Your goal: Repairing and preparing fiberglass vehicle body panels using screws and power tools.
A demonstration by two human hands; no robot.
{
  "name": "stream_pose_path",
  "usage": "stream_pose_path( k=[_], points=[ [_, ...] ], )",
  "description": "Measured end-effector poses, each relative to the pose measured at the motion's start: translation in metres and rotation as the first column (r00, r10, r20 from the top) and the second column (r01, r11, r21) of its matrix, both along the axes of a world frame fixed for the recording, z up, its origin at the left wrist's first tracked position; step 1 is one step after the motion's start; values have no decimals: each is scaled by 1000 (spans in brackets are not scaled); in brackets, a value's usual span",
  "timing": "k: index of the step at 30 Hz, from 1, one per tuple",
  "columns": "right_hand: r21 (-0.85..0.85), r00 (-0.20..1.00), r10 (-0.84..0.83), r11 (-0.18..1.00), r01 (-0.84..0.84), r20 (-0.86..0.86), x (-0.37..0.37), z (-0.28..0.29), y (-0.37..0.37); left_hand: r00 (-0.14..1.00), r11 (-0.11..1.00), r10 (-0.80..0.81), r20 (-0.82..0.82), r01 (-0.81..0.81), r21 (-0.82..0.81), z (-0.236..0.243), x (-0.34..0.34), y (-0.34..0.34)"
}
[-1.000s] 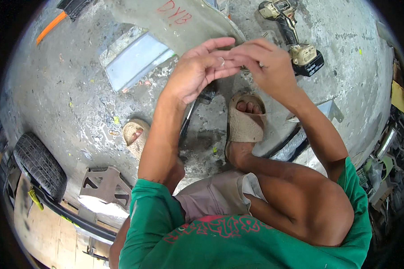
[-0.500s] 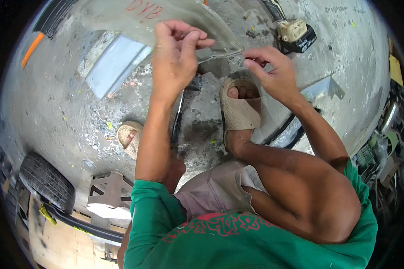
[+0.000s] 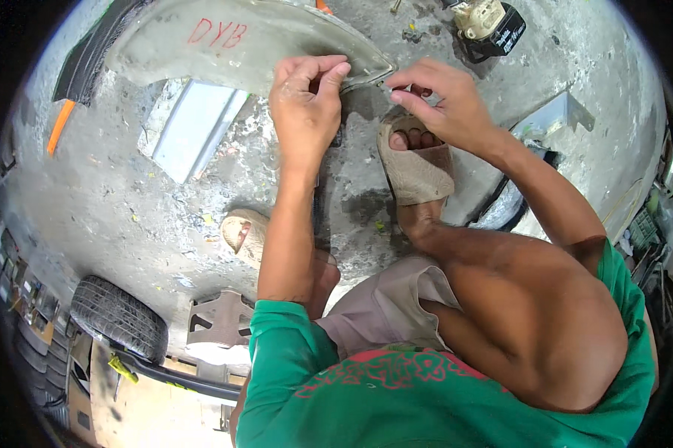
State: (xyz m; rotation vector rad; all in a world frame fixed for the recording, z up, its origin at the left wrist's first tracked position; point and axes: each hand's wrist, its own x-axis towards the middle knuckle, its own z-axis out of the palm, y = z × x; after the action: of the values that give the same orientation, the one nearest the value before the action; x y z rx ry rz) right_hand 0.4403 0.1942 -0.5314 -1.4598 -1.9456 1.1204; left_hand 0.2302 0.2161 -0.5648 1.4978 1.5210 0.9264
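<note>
A large translucent grey-green curved panel (image 3: 165, 48) with red handwriting lies at the top, its pointed end to the right. My left hand (image 3: 304, 108) is in front of its lower edge, thumb and fingertips pinched together; whatever is between them is too small to make out. By the panel's pointed tip, my right hand (image 3: 448, 104) also has its thumb and forefinger curled close together. Something tiny shows at those fingertips, but I cannot tell what it is, nor whether either hand touches the panel.
A cordless tool's battery end (image 3: 504, 33) is at the upper right. A bent metal bracket (image 3: 553, 116) lies right of my arm, a grey metal piece (image 3: 195, 127) to the left. My sandalled foot (image 3: 418, 168) is below my hands. A tyre (image 3: 120, 317) and brown plastic stool (image 3: 221, 321) are lower left.
The whole view has shifted, so more of the panel shows. My hands have come slightly closer together, with the right hand nearer the panel's tip. Both keep their pinched shape.
</note>
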Motion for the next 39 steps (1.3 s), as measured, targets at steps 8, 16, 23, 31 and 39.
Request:
stream_pose_path(
  k=[8,16,23,31,39],
  points=[
    [14,1000,11,1000,-12,7,2,-3,2,999,998,-36,15,36,-56,6,8,3],
    [36,999,25,999,-25,25,-1,-4,4,975,975,-220,-35,218,-45,6,1,7],
    [45,998,62,997,-63,18,0,-8,8,913,907,-405,50,408,-107,6,-15,14],
    [-13,999,21,1000,-21,-29,-3,5,10,902,906,-191,387,314,-284,5,-26,12],
    [366,957,163,898,-245,241,-23,44,36,856,830,-100,508,353,-432,56,-13,18]
  ],
)
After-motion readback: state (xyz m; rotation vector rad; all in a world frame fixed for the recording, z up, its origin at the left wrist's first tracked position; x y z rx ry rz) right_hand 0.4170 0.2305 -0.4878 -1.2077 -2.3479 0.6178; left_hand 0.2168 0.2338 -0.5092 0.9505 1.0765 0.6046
